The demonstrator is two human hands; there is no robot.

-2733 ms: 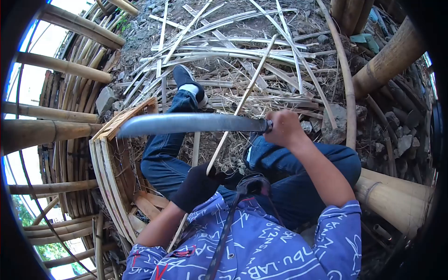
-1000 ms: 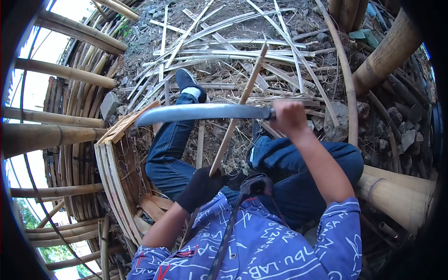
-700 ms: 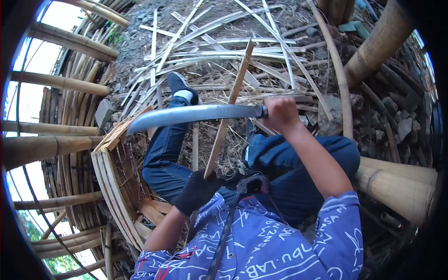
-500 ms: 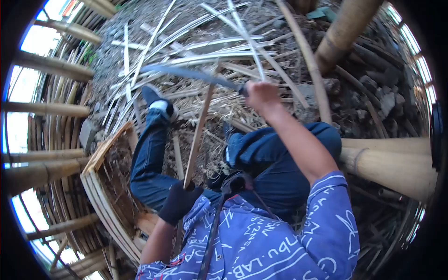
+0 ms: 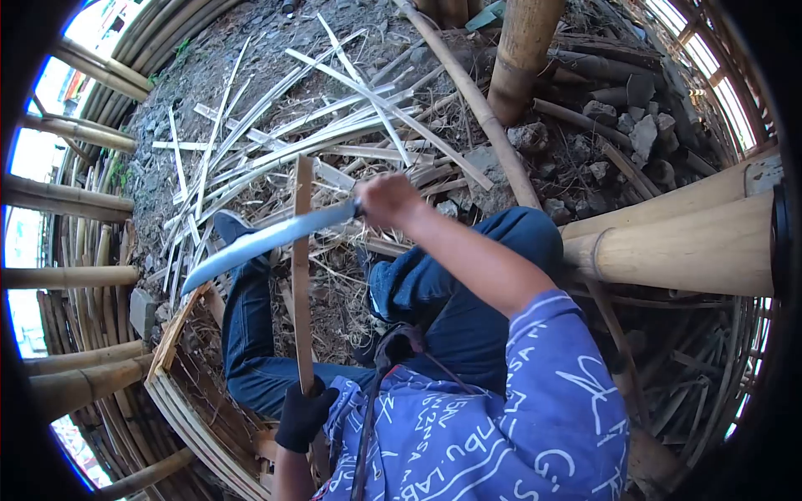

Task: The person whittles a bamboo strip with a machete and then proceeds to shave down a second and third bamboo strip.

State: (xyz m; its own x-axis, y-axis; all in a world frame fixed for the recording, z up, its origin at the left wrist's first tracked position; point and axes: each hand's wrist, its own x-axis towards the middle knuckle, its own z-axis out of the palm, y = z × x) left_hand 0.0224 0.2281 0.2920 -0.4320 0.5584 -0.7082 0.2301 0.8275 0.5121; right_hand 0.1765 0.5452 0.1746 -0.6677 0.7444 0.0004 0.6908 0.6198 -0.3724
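My right hand (image 5: 391, 200), bare, is closed round the dark handle of a long curved machete (image 5: 263, 242). Its broad blade points left and crosses over a flat bamboo strip (image 5: 302, 309). In a black glove, my left hand (image 5: 304, 417) grips the lower end of that strip close to my body. The strip stands lengthwise away from me between my legs, its far end past the blade. Part of the gloved fingers is hidden behind the strip and my shirt.
Many pale split bamboo strips (image 5: 276, 134) lie crossed on the dirt ahead. A wooden crate (image 5: 188, 417) stands by my left leg. Thick bamboo poles (image 5: 668, 246) flank my right side, with broken stones (image 5: 643, 138) beyond. A bamboo-pole wall (image 5: 75, 278) runs along the left.
My right hand has brought the machete left and nearer to my body, its blade now lower across the strip. The strip stands straighter in view, and the camera has shifted.
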